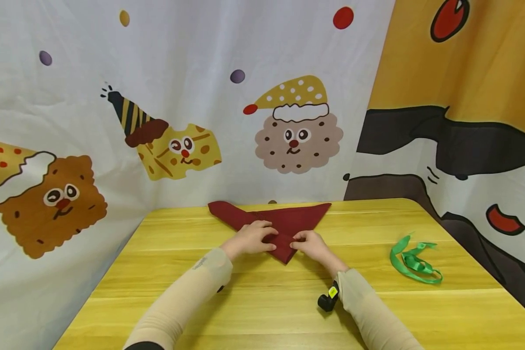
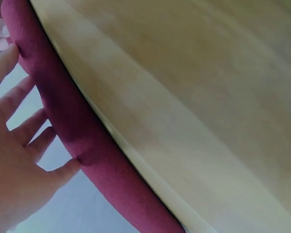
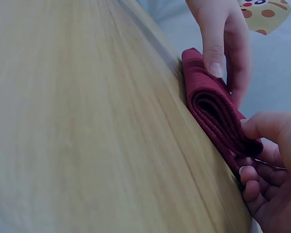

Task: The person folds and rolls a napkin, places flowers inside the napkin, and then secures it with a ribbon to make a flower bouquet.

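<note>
A dark red cloth napkin (image 1: pixel 297 221) lies folded near the far side of the table, one point toward me and two corners spread along the back. Its left side forms a thick roll (image 2: pixel 87 131). My left hand (image 1: pixel 253 238) rests on that roll, fingers spread and fairly straight, fingertips on the fabric. At the near right edge my right hand (image 1: pixel 310 245) pinches the napkin between thumb and fingers. From the right wrist, the layered, coiled end (image 3: pixel 216 114) shows beside the right thumb, with the left hand (image 3: pixel 223 43) just beyond.
A loose green ribbon (image 1: pixel 415 262) lies in loops on the right side of the wooden table (image 1: pixel 262 311). Behind the table hangs a white curtain (image 1: pixel 192 48) printed with cartoon snacks. A small black camera (image 1: pixel 328 301) hangs at the right wrist.
</note>
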`<action>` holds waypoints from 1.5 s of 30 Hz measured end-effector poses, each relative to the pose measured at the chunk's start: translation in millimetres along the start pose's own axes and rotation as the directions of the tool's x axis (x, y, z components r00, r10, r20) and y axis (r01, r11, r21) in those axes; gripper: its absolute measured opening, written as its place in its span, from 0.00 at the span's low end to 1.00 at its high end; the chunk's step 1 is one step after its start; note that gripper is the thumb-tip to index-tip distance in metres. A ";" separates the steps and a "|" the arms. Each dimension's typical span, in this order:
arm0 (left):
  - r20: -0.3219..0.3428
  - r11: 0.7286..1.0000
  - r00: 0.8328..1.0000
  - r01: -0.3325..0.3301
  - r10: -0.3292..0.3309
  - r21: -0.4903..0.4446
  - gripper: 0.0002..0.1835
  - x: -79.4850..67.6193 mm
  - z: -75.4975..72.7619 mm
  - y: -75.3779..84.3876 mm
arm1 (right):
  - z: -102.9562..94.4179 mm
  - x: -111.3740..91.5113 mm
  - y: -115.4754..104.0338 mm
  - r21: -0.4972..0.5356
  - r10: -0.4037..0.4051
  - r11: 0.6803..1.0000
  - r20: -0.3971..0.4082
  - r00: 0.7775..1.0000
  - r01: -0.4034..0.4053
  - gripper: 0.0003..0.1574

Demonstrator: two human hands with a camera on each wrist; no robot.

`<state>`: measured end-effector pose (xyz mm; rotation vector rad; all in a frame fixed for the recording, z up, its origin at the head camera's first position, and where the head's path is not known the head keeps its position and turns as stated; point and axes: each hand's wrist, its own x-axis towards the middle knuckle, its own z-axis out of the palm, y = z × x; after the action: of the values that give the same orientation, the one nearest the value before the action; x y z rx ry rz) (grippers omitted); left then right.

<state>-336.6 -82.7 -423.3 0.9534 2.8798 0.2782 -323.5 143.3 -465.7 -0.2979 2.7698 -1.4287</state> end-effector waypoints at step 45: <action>0.099 0.960 0.987 0.144 -0.123 -0.239 0.31 9.7 -0.7 -6.9 | 11.3 -3.0 2.5 -0.100 -0.342 0.925 0.198 0.918 0.366 0.06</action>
<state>-348.5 -82.4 -424.3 0.7067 2.7347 0.5539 -319.9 136.1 -474.5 -0.9276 2.7661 -1.1937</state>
